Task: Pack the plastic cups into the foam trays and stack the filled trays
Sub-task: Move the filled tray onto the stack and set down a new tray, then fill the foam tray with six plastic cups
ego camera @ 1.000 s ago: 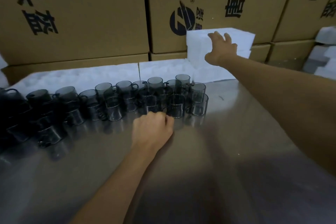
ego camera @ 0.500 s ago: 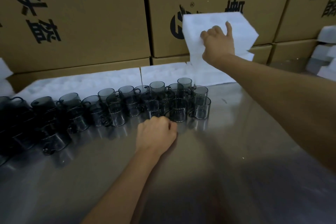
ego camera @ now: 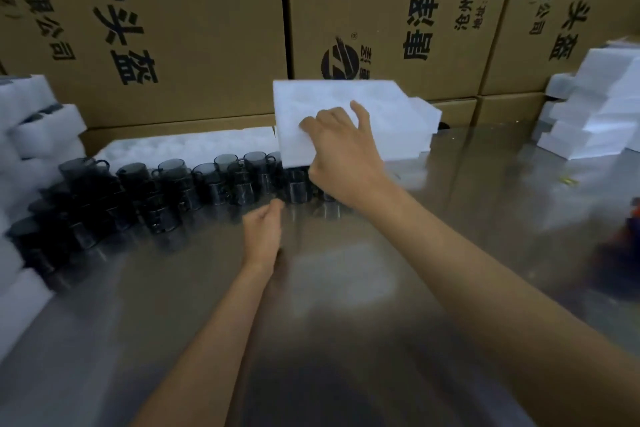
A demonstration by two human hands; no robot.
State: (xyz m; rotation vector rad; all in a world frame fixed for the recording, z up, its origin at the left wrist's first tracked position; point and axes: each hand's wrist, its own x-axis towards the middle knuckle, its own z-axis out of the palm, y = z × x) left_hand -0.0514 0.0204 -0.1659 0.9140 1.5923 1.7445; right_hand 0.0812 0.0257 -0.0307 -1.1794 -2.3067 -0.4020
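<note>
Right hand (ego camera: 341, 152) pinches an empty foam tray (ego camera: 346, 114) by its near-left corner, held tilted in the air over the right end of the cup row, in front of the cardboard boxes (ego camera: 173, 28). Left hand (ego camera: 264, 230) hangs loosely curled, holding nothing, just near of the cups. Dark plastic cups (ego camera: 166, 180) crowd the far-left of the steel table (ego camera: 346, 288); more foam lies behind them. To do it well: lay the tray flat on bare table near the cups, pockets up, and steady it with the left hand before loading.
</note>
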